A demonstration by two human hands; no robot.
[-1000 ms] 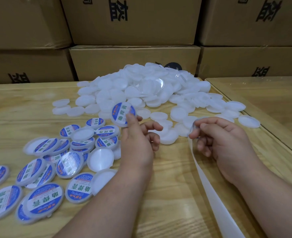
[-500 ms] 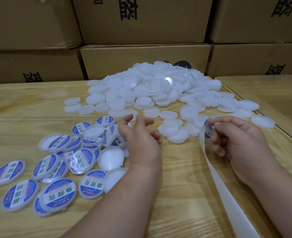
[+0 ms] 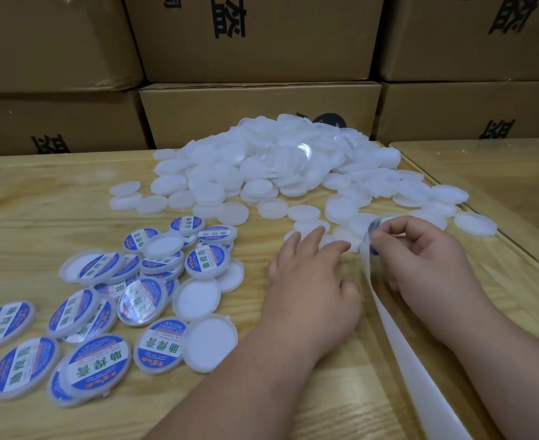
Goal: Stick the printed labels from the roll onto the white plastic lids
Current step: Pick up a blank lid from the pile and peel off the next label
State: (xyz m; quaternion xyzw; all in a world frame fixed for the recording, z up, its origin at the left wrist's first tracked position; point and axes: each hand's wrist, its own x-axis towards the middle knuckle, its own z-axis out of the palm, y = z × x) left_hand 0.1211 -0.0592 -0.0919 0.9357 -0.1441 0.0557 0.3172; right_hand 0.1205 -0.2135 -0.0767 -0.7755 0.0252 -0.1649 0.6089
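behind the table (image 3: 39, 201) stand boxes (image 3: 255, 36). plain lids (image 3: 262, 160) heap at its far middle, labelled lids (image 3: 103, 300) near left of them. your left hand (image 3: 309, 281) reaches flat, fingers straight, to the heap's edge; your right hand (image 3: 427, 265) pinches a label (image 3: 376, 230) on the strip (image 3: 411, 360).

Round black object (image 3: 329, 120) at upper centre: mostly hidden behind the heap of plain white plastic lids (image 3: 262, 163). White backing strip (image 3: 420, 369): cut off at bottom edge. Blue-and-white printed label (image 3: 376, 224) in right hand's (image 3: 427, 265) grip: print unreadable.
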